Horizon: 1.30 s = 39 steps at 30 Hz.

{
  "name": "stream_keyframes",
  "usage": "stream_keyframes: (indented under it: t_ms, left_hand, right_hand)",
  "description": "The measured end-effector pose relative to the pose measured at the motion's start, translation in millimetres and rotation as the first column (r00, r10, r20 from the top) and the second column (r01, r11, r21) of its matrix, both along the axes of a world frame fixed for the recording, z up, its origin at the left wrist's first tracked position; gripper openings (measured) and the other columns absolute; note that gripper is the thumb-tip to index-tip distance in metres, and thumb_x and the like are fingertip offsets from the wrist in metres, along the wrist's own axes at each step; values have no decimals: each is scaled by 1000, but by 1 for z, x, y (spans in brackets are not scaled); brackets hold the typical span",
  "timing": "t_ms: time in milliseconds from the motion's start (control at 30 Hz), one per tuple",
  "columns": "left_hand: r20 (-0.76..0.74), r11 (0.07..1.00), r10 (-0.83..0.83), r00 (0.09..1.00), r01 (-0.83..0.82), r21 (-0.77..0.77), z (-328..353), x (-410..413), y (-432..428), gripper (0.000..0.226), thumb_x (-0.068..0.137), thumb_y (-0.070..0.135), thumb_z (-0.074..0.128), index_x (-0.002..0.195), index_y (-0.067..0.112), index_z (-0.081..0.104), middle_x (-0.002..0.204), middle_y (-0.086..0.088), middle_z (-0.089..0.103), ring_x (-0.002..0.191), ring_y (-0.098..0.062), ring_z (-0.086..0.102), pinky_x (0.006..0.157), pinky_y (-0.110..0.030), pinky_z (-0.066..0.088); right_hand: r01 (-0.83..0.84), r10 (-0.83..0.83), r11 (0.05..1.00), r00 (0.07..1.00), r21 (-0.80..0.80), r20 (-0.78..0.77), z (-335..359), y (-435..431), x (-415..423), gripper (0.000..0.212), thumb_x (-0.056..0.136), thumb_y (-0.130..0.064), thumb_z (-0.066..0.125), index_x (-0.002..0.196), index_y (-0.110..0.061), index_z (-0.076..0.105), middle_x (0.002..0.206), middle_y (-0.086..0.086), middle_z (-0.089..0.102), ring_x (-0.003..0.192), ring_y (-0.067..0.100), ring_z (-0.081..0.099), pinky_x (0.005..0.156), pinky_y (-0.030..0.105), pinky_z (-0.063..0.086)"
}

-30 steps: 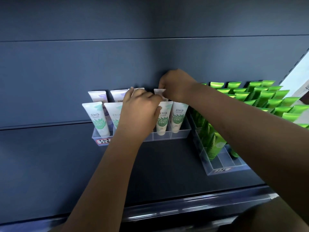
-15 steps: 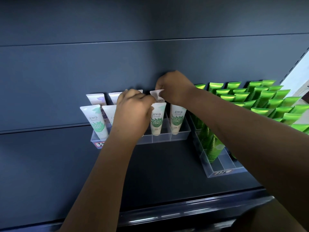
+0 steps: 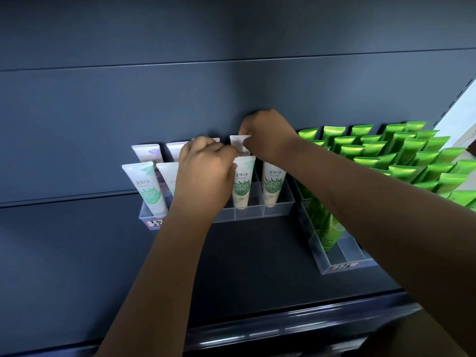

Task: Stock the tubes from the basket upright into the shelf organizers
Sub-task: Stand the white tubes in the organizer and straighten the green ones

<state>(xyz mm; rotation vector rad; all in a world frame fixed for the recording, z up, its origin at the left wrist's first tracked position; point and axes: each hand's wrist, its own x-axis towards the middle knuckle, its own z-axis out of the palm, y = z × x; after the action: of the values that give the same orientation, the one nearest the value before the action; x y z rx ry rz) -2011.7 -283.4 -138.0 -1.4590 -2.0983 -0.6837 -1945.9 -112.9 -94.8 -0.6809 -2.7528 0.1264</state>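
Seating a white tube [image 3: 239, 143] in the back row of the clear organizer [image 3: 277, 210], we pinch its top crimp between right hand [image 3: 269, 141] fingers. Our left hand [image 3: 206, 176] curls over the front row; we cannot tell if it holds anything. Several more stand upright in both rows. Green tubes [image 3: 373, 153] fill most of the neighbouring organizer [image 3: 342, 265], front slots bare. No basket in view, so we judge stocking well along, remainder unknown.
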Motion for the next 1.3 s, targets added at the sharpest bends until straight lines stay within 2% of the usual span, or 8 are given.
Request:
stream_keyframes:
  t_ms: [100,367,433,533,733,900,1067,1300]
  left_hand:
    - [2,1000,3,1000,-3,3,1,0,0,20,77,17,66,95,14,75,84,-1,71,95,-35,60,90,-45,46]
    - [16,1000,5,1000,-5,-18,2,2,-1,16,79,18,66,92,14,73,83,-2,70,95,-34,60,91,-46,46]
    - [15,1000,-4,1000,4,-15,4,3,-2,17,81,19,65,95,15,73,83,-2,70,95,-34,60,96,-48,47]
    - [-14,999,-33,999,33,18,6,5,-2,17,83,20,66,97,15,73,83,-4,69,93,-34,61,106,-51,43]
    - [-11,999,-35,999,35,34,9,14,5,18,86,23,62,95,13,74,86,-4,69,95,-33,60,110,-49,40]
    - [0,997,-62,998,62,48,12,33,20,23,90,30,58,95,15,74,89,-1,71,97,-30,61,110,-47,38]
    - [-1,995,-97,995,97,-6,9,48,33,25,89,33,60,100,16,75,94,-1,72,99,-31,62,108,-50,42]
    - [1,997,-74,997,74,-10,7,51,43,33,86,28,64,117,21,71,107,-1,65,102,-31,56,100,-49,45]
  right_hand:
    - [-18,18,1000,1000,5,1,-1,0,-4,14,84,-11,65,89,-20,75,99,2,73,98,24,65,76,28,49]
    - [-30,30,999,1000,-11,10,0,-2,-6,14,81,-11,66,87,-17,76,94,3,73,92,24,66,80,34,55]
    - [-30,30,1000,999,-5,27,2,-2,-5,10,82,-15,65,81,-13,74,88,5,71,88,26,65,76,35,55]
    - [-34,34,999,998,-6,47,3,-1,-2,22,84,-20,62,67,-7,62,76,8,64,79,28,62,66,32,47]
    - [28,-29,999,1000,-39,-10,15,11,15,22,85,-20,54,84,-11,74,90,5,73,89,25,66,76,33,53]
    - [71,-72,997,996,13,60,22,24,38,21,86,-17,53,81,-12,74,94,7,75,91,30,67,77,31,52]
    - [58,-63,998,987,37,145,26,27,51,23,85,-14,56,88,-16,79,98,3,76,96,27,68,85,36,56]
    - [0,-6,1000,983,28,186,21,29,52,18,81,-17,59,81,-19,77,90,2,74,88,24,67,74,30,53]
